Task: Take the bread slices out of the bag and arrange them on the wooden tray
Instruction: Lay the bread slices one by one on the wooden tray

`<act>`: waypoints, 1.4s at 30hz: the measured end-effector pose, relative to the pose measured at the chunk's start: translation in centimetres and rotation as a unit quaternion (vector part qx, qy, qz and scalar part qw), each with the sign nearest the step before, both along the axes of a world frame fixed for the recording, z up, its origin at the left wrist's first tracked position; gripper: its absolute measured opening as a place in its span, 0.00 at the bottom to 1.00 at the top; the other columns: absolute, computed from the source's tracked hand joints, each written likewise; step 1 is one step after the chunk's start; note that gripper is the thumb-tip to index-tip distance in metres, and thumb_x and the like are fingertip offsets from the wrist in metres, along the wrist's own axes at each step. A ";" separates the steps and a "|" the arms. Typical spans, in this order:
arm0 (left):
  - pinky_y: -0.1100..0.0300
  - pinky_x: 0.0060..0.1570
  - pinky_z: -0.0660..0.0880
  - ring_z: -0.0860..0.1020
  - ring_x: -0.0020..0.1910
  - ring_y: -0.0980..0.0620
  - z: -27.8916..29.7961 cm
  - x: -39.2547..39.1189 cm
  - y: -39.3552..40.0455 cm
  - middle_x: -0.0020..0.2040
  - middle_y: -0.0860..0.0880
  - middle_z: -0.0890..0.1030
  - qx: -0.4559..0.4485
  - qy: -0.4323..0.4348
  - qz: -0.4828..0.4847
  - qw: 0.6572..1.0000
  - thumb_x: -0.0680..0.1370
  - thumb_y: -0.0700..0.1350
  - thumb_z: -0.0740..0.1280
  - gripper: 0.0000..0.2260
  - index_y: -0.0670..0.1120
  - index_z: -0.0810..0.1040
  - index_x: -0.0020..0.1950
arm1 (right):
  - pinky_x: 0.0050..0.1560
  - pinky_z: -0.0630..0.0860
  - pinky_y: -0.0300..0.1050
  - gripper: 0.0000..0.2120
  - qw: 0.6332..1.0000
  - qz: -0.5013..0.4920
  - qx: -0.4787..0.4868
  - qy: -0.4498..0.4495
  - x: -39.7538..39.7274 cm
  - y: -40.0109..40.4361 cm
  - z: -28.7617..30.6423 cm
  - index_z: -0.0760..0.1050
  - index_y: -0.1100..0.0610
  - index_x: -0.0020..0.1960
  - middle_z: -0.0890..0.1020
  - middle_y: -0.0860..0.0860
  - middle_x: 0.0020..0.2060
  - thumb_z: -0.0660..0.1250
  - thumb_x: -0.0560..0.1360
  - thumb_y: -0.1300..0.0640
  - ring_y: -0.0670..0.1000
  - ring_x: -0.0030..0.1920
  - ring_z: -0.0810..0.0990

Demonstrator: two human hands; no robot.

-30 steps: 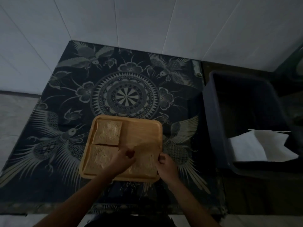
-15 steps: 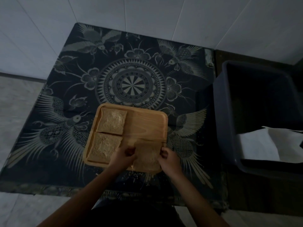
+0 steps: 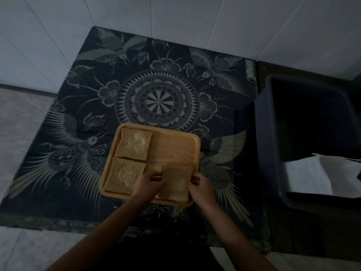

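Note:
A square wooden tray point(image 3: 175, 147) lies on the dark patterned cloth. Two brown bread slices rest flat in its left half: one at the far left point(image 3: 134, 144), one at the near left point(image 3: 125, 176). A third slice point(image 3: 176, 183) sits in the tray's near right corner. My left hand point(image 3: 149, 185) pinches that slice's left edge, and my right hand point(image 3: 201, 187) pinches its right edge. The tray's far right quarter is bare wood. No bag shows on the cloth.
The dark cloth point(image 3: 156, 98) with bird and mandala patterns covers a low surface on white floor tiles. A dark plastic bin point(image 3: 273, 137) stands at the right, holding white paper or plastic point(image 3: 312, 177). Crumbs lie in front of the tray.
The view has shifted slightly. Both hands stay on the third slice, which now lies lower and flatter in the tray's near right corner.

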State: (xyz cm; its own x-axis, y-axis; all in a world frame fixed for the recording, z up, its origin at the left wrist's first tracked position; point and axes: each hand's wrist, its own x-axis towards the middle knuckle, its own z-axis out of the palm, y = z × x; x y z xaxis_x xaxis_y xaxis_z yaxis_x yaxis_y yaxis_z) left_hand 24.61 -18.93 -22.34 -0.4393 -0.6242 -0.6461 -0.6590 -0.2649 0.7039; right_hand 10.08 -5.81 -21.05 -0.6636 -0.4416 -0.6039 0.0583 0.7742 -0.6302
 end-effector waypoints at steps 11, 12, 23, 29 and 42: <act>0.59 0.40 0.80 0.85 0.44 0.53 1.4 -1.8 -2.6 0.45 0.51 0.86 0.032 0.056 0.016 0.998 0.72 0.40 0.76 0.11 0.55 0.81 0.47 | 0.54 0.84 0.52 0.18 0.994 -0.062 -0.049 -0.073 -2.5 -1.8 1.5 0.79 0.53 0.62 0.84 0.48 0.54 0.75 0.75 0.47 0.49 0.54 0.83; 0.60 0.39 0.80 0.85 0.44 0.54 1.6 -2.2 -2.9 0.45 0.51 0.86 0.039 0.063 0.014 0.997 0.72 0.40 0.76 0.11 0.55 0.81 0.49 | 0.50 0.84 0.50 0.18 0.993 -0.067 -0.054 -0.077 -2.9 -2.0 1.6 0.79 0.52 0.62 0.84 0.48 0.54 0.75 0.75 0.46 0.48 0.53 0.83; 0.55 0.45 0.80 0.84 0.50 0.46 2.2 -6.6 -6.9 0.52 0.42 0.84 0.031 0.089 -0.057 0.994 0.73 0.33 0.71 0.14 0.43 0.79 0.58 | 0.58 0.83 0.58 0.14 0.986 -0.114 -0.068 -0.097 -7.0 -5.0 0.8 0.79 0.51 0.57 0.85 0.51 0.53 0.76 0.74 0.50 0.52 0.53 0.84; 0.53 0.48 0.80 0.83 0.52 0.41 1.1 -7.9 -8.3 0.51 0.38 0.84 0.026 0.077 -0.048 0.996 0.73 0.29 0.70 0.15 0.37 0.79 0.59 | 0.44 0.84 0.47 0.15 0.988 -0.094 -0.073 -0.095 -8.1 -6.4 0.1 0.78 0.54 0.61 0.84 0.51 0.54 0.75 0.77 0.54 0.50 0.52 0.85; 0.52 0.52 0.81 0.84 0.51 0.50 -0.8 -6.6 -8.1 0.50 0.47 0.85 -0.021 0.046 -0.065 0.997 0.73 0.34 0.72 0.16 0.44 0.81 0.60 | 0.47 0.79 0.40 0.13 0.998 0.033 0.000 0.055 -8.0 -6.3 -1.3 0.78 0.54 0.63 0.82 0.46 0.49 0.70 0.79 0.58 0.43 0.47 0.81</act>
